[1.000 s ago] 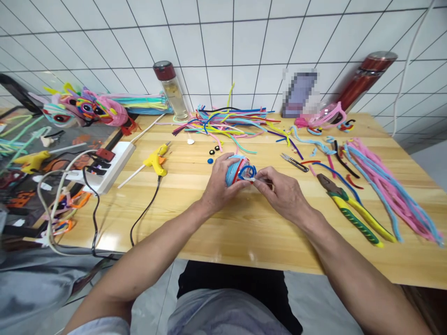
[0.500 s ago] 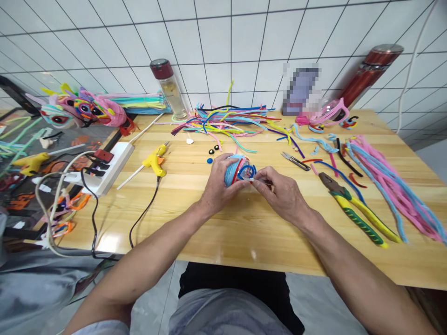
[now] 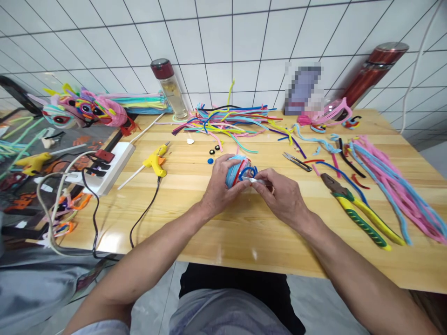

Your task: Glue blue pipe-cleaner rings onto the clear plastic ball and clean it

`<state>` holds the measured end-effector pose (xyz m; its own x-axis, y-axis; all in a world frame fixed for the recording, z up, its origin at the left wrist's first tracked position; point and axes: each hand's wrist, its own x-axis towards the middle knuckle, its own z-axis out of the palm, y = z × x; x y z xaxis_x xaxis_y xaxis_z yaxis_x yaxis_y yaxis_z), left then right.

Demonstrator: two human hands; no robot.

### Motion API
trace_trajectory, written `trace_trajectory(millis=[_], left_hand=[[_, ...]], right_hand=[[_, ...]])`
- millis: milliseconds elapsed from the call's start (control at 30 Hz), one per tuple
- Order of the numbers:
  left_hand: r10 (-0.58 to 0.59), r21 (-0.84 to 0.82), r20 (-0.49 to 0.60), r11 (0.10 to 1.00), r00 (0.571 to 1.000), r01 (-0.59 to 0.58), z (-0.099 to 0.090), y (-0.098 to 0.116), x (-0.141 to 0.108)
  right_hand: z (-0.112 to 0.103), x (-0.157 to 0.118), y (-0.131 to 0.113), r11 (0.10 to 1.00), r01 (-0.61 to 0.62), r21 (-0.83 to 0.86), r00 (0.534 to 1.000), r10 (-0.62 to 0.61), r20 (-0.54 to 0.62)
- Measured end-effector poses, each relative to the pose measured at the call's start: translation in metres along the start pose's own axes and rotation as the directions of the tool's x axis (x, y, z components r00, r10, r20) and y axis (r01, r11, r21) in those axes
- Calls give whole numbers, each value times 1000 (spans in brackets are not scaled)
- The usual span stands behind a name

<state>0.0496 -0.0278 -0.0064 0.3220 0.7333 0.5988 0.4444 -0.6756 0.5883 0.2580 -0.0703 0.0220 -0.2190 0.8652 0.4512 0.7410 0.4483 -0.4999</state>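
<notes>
A light blue craft piece [image 3: 233, 172] with red and dark blue pipe-cleaner trim is held above the middle of the table. My left hand [image 3: 223, 182] wraps round its left side, thumb along the lower edge. In my right hand [image 3: 279, 188] a thin silvery tool [image 3: 256, 180] is pinched, its tip against the dark blue loop on the piece. The fingers of both hands nearly meet there. Just behind the left hand lie a blue disc [image 3: 210, 161] and two small black rings [image 3: 214, 150].
Left are a yellow glue gun [image 3: 155, 160] and a white power strip [image 3: 115, 170]. Pipe cleaners [image 3: 230, 120] lie at the back beside a glass bottle [image 3: 169, 88]. Small snips [image 3: 296, 161], pliers [image 3: 359, 211] and a pink and blue bundle [image 3: 394, 186] lie right.
The silvery tool has turned and shows more of its length against the blue loop. My hands have otherwise hardly moved, and the view has shifted slightly.
</notes>
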Motion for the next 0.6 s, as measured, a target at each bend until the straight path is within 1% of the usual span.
trace_trajectory(millis=[200, 333, 467, 600], left_hand=[[-22, 26, -1, 999, 1000, 22, 1, -1, -1], [-23, 39, 4, 999, 1000, 23, 1, 0, -1], [1, 6, -11, 1000, 1000, -1, 1, 0, 0], [-17, -5, -9, 1000, 1000, 16, 1, 1, 0]], right_hand=[[-5, 1, -1, 999, -18, 35, 999, 17, 47], [-6, 1, -2, 1000, -8, 19, 999, 8, 37], [-3, -1, -2, 1000, -16, -13, 1000, 16, 15], [-1, -2, -2, 999, -8, -38, 1000, 7, -12]])
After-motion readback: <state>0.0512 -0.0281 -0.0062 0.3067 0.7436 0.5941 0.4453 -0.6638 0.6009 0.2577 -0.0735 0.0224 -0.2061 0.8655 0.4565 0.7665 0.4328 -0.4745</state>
